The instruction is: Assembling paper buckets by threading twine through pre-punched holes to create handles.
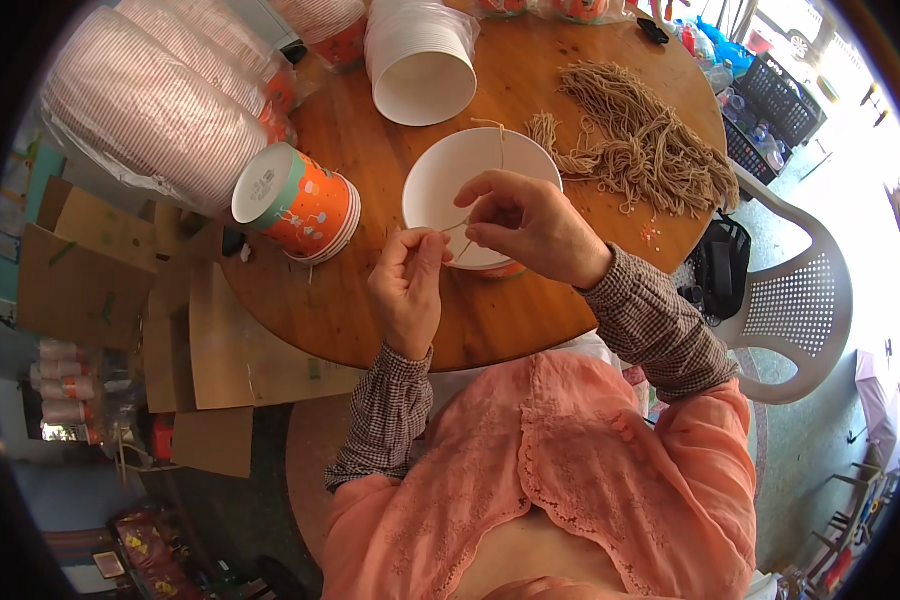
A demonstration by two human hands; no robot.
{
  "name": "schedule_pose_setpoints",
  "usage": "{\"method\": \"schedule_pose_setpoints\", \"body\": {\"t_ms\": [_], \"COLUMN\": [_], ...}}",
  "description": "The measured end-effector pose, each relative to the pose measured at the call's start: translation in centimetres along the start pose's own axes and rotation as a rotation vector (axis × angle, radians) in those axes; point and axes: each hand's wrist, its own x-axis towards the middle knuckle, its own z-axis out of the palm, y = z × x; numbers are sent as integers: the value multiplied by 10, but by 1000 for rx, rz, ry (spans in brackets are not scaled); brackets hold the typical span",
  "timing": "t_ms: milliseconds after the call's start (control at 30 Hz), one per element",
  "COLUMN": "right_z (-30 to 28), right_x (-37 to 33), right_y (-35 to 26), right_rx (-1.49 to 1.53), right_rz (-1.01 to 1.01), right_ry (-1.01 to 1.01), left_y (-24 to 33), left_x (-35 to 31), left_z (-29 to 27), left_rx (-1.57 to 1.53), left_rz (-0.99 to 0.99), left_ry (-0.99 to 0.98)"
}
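Observation:
My left hand [411, 285] and my right hand [540, 222] are close together over the near part of a white paper bucket [432, 185]. Between them runs a thin piece of twine [460, 228], its ends pinched in the fingers of both hands. Another bit of cord hangs over the bucket's far rim. To the right of the bucket lies a loose heap of tan twine [640, 140]. Left of my hands, an orange and green printed paper bucket stack [310, 207] stands upside down on the table.
A round wooden table [530, 320] carries everything. Long plastic-wrapped stacks of paper buckets [155, 110] lie at the far left, and a white bucket stack [425, 85] lies behind. Open cardboard boxes [90, 275] stand at left, a white plastic chair [795, 300] at right.

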Motion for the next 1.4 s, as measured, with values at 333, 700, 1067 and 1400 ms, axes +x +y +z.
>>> {"method": "schedule_pose_setpoints", "body": {"t_ms": [333, 700, 1067, 1400], "right_z": [9, 0, -2, 7], "right_x": [-1, 11, -11, -12], "right_y": [-1, 0, -6, 5], "right_rx": [-225, -311, -618, -689], "right_rz": [-266, -130, -312, -299], "right_ry": [140, 167, 62, 82], "left_y": [-8, -1, -5, 1], "left_x": [8, 10, 9, 6], "left_z": [-10, -2, -6, -6], "left_rx": [217, 95, 137, 307], "left_rz": [49, 83, 48, 149], "left_ry": [-58, -167, -100, -86]}}
